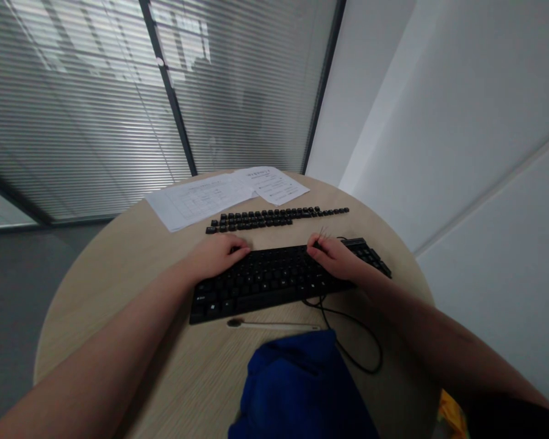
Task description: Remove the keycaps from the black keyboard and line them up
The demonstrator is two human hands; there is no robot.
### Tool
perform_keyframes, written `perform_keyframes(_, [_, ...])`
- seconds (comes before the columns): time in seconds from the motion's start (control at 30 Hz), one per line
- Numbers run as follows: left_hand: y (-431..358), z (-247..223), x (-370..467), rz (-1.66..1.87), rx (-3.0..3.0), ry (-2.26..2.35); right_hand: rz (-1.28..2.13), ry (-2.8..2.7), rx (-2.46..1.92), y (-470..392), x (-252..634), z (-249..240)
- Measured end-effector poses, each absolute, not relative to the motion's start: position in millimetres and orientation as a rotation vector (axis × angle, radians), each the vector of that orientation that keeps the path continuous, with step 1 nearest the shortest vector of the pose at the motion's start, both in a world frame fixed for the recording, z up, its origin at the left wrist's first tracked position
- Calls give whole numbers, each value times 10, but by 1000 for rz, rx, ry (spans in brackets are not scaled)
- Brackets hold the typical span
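A black keyboard (265,283) lies slightly tilted across the round table, its far rows of keys looking bare and dark. My left hand (217,253) grips its far left edge, thumb lying over the top and fingers curled. Above the right part of the keyboard, my right hand (333,256) is closed in a pinch on a wire keycap puller (322,232); thin wires stick up past the fingers and the rest is hidden. Loose black keycaps (260,219) stand in rows on the table beyond the keyboard.
Printed papers (205,198) lie at the far side of the wooden table (91,305). A toothbrush (279,325) rests in front of the keyboard. Nearer still are a blue cloth (297,384) and a looped black cable (370,341). A white wall (462,152) borders the right.
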State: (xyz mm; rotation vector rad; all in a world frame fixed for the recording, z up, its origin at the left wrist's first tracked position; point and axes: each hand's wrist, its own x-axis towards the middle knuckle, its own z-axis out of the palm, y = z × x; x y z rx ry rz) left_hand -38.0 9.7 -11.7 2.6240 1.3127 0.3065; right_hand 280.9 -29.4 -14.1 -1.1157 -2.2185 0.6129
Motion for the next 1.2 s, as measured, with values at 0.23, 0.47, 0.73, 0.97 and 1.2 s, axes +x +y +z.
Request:
perform_keyframes(0.23, [87,-96,-389,315,2580,1316,607,-2237,-1070,-264,2814,-172])
perform_keyframes(0.47, [88,-99,-393,335,2551,1306,639,-2224,-1045,-258,2805,-176])
perform_keyframes(0.73, [98,-106,-396,328,2525,1318,626,-2236,-1032,-251,2810,-185])
perform_keyframes(0.97, [95,-115,-419,348,2569,1317,628,-2265,-1028,-263,2814,-177])
perform_keyframes(1.2, [99,-114,-412,339,2576,1302,610,-2278,-993,-267,2812,-193])
